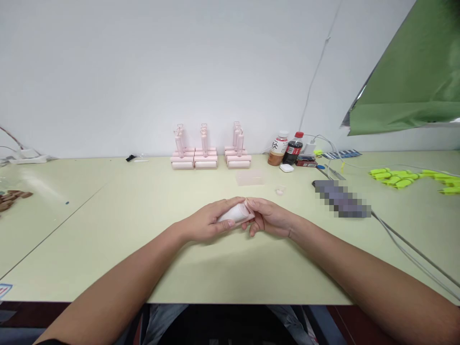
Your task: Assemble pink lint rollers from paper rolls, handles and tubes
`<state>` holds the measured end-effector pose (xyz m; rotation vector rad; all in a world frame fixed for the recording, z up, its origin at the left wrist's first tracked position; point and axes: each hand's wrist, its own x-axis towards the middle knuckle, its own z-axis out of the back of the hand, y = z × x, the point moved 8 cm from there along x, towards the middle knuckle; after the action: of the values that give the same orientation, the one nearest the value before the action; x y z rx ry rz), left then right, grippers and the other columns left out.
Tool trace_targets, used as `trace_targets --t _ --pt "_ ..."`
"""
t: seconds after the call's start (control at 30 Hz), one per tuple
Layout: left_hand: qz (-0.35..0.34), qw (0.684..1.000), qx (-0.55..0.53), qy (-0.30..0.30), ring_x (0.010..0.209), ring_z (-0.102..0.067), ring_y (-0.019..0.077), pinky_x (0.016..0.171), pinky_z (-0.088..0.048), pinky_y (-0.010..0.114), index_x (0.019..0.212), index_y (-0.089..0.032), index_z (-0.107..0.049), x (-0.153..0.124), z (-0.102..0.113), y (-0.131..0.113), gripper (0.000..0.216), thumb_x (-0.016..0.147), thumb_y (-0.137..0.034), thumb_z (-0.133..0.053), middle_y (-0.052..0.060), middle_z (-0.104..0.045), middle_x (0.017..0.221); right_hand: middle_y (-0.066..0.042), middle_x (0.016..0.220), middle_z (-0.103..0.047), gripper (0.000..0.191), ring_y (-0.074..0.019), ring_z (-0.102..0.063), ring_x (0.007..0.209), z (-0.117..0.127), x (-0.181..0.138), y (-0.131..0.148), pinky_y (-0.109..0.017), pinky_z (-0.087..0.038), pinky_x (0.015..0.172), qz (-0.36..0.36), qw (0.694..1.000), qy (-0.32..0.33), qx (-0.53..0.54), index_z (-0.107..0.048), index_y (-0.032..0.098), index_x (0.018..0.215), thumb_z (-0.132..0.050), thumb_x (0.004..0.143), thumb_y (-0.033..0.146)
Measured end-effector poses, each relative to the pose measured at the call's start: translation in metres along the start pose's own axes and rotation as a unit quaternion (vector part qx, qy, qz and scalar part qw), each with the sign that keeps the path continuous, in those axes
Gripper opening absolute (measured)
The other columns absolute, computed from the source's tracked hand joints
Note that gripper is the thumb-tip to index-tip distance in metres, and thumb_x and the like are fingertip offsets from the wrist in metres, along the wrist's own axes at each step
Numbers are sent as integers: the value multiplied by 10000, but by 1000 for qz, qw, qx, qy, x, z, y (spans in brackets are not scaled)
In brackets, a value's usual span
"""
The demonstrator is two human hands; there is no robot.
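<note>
My left hand (208, 223) and my right hand (269, 218) meet over the middle of the pale green table (108, 230). Together they hold a small pink-and-white roller piece (237, 213) just above the tabletop. The left fingers wrap round its left part; the right fingertips pinch its right end. A clear plastic cover (250, 178) and a small pink part (280, 191) lie on the table just beyond my hands.
Pink rollers (204, 155) stand in stacked groups at the back by the wall. Two drink bottles (287, 148), a white earbud case (286, 167), cables (406, 244) and yellow-green parts (406, 177) are at the right. A green sheet (409, 76) hangs top right.
</note>
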<state>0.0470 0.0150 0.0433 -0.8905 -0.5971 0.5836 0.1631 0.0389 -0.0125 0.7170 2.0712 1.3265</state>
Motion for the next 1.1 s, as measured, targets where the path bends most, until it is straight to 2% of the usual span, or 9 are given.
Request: trace_targets --t 0.1,0.27,0.47,0.63,0.7,0.83,0.9,1.0,1.1 --pt "-37 998 50 15 1062 -590 270 960 -420 365 1407 -276 -475 1 -7 -14 511 913 -406 -473 89 -646 1204 -55 823 -673 487 -128 -647 653 -4 0 -1 -235 -575 565 -2 998 9 -62 -619 137 981 -723 748 551" --pt "-5 993 113 -28 903 -631 278 800 -452 320 1346 -235 -517 3 -5 -5 571 842 -497 -577 97 -681 1055 -18 749 -598 480 -145 -611 677 -10 -2 7 -295 -581 606 43 983 13 -176 -602 143 793 -732 698 595" --pt "-24 982 185 -23 805 -625 241 687 -403 282 1155 -234 -597 6 -7 -6 401 888 -518 -502 76 -682 1016 -17 843 -542 476 -120 -540 691 -5 -7 26 -257 -494 618 136 954 -66 -259 -448 166 601 -708 755 535" --pt "31 977 206 -49 744 -606 234 630 -375 276 1048 -229 -634 10 0 3 408 869 -570 -499 66 -680 919 -37 833 -561 508 -128 -521 698 -2 -9 39 -264 -452 646 182 909 -134 -351 -516 156 575 -623 799 599" --pt "51 976 205 -57 732 -602 233 617 -367 273 1024 -233 -637 10 4 6 409 853 -583 -514 57 -679 892 -27 802 -563 502 -132 -544 687 1 -7 34 -268 -469 642 160 918 -141 -334 -532 163 622 -606 796 629" --pt "58 972 220 -58 697 -590 228 614 -365 274 903 -246 -646 10 9 10 381 809 -607 -565 38 -662 782 -2 748 -605 490 -156 -641 692 5 1 2 -311 -548 653 46 972 -89 -212 -474 193 780 -612 775 663" --pt "62 966 242 -65 687 -585 234 636 -371 281 887 -257 -651 9 12 14 383 784 -621 -592 39 -640 739 -15 774 -634 480 -167 -672 700 6 3 -6 -332 -568 648 21 977 -81 -195 -457 196 823 -641 770 637" --pt "77 953 284 -73 664 -570 243 659 -370 296 863 -259 -660 5 14 24 385 742 -624 -638 40 -590 674 -3 806 -622 462 -160 -672 669 10 2 2 -342 -574 630 47 973 -120 -190 -467 199 872 -768 703 506" --pt "102 954 273 -77 661 -559 240 620 -349 291 816 -251 -656 2 17 36 416 706 -652 -654 48 -601 705 13 810 -582 417 -156 -648 678 25 -8 32 -340 -560 634 130 950 -194 -208 -499 204 923 -761 697 437"
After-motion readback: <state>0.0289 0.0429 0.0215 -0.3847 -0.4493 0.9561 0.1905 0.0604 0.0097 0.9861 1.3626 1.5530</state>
